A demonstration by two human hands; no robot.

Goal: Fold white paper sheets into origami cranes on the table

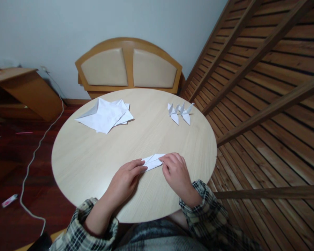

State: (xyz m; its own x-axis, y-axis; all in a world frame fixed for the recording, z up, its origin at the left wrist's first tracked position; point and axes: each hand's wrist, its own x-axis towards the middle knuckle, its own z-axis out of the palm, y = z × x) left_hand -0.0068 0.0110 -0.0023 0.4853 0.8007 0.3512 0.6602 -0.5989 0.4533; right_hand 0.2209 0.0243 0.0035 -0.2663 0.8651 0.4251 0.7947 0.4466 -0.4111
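A narrow piece of folded white paper (pixel 152 162) lies near the front of the round table, with crease lines across its top. My left hand (pixel 127 177) holds its left end, thumb and fingers closed on the edge. At the other end, my right hand (pixel 176 171) pinches the paper between curled fingers and thumb. Both ends are partly hidden under my fingers. Farther back on the right stand two white origami cranes (pixel 173 112), side by side with wings raised.
A loose stack of white paper sheets (pixel 104 115) lies at the back left of the round table (pixel 75 167). A wooden headboard (pixel 130 66) stands behind it. Slatted wood (pixel 264 104) rises close on the right. A white cable (pixel 28 167) runs along the floor at left.
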